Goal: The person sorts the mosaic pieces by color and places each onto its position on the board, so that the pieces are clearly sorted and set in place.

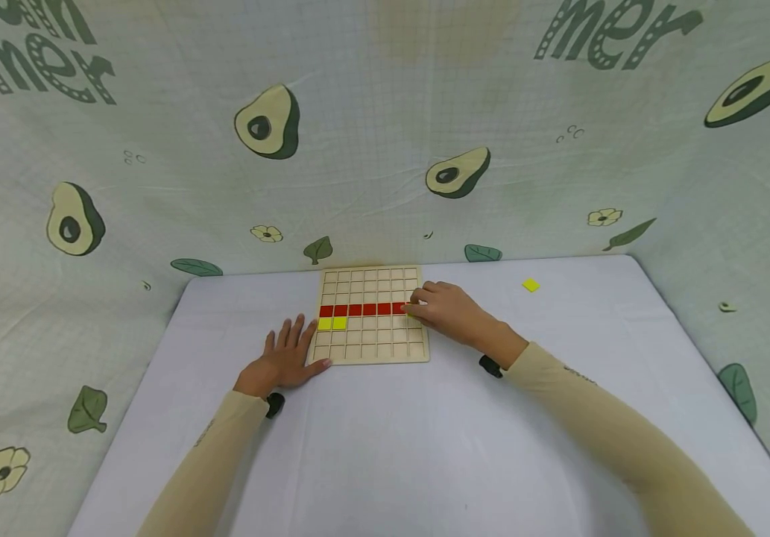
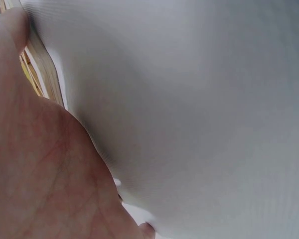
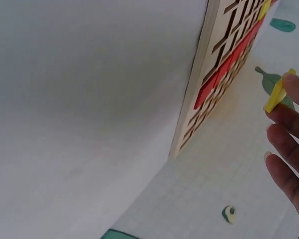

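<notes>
A wooden grid board (image 1: 371, 354) with square cells lies on the table. One of its rows holds red square tiles (image 1: 355, 309), and two yellow tiles (image 1: 332, 324) sit side by side at the left end of the row nearer me. My left hand (image 1: 284, 362) rests with spread fingers against the board's left edge, its thumb at the near left corner. Above the board's right side, my right hand (image 1: 448, 313) pinches a yellow tile (image 3: 276, 94) between thumb and index finger. The right wrist view shows that tile held apart from the board.
A loose yellow tile (image 1: 531, 285) lies toward the back right of the white table (image 1: 385, 447). Behind the board hangs a cloth (image 1: 364, 171) printed with avocados and leaves, which also covers both sides.
</notes>
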A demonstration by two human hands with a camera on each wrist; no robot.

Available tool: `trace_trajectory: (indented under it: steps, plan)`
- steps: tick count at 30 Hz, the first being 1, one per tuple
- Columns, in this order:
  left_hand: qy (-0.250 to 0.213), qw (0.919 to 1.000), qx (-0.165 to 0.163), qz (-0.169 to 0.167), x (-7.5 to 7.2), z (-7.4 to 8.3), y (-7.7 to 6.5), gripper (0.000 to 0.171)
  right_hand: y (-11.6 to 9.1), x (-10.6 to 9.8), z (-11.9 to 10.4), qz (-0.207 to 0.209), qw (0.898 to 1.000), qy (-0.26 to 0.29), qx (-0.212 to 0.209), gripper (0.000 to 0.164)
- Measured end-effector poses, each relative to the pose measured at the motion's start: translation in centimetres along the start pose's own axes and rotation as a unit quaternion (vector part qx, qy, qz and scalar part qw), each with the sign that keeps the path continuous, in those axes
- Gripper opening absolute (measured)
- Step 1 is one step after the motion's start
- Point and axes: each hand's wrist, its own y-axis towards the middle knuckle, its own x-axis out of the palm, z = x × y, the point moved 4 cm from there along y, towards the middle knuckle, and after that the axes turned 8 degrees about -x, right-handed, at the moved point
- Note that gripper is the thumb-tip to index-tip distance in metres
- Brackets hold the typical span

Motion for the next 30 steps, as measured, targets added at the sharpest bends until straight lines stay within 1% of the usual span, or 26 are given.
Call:
trace_trajectory:
  steps: [5,11,15,21,27,30]
  plan:
    - [0.001,1.0,0.0,-0.004,-0.2,0.1,-0.2,0.095,1.7,0.7,-0.9,0.002,1.0,-0.002,-0.011,0.019]
    - [0.005,1.0,0.0,-0.001,0.3,-0.3,0.3,0.096,3.6,1.4,-1.8,-0.003,1.0,0.006,-0.006,0.022]
    - [0.005,1.0,0.002,0.003,0.5,-0.5,0.6,0.097,4.7,1.9,-2.2,0.002,1.0,0.018,-0.003,0.019]
    - [0.004,1.0,-0.003,-0.006,0.1,-0.3,0.4,0.096,6.0,2.7,-2.8,0.008,1.0,0.022,-0.003,0.018]
    - [0.002,0.9999,-0.003,-0.01,0.1,-0.3,0.3,0.098,7.3,3.4,-3.5,-0.006,0.999,0.037,0.007,0.016]
    - [-0.003,1.0,0.0,-0.004,0.2,-0.3,0.3,0.097,8.0,3.7,-3.8,-0.028,0.999,0.04,0.014,0.017]
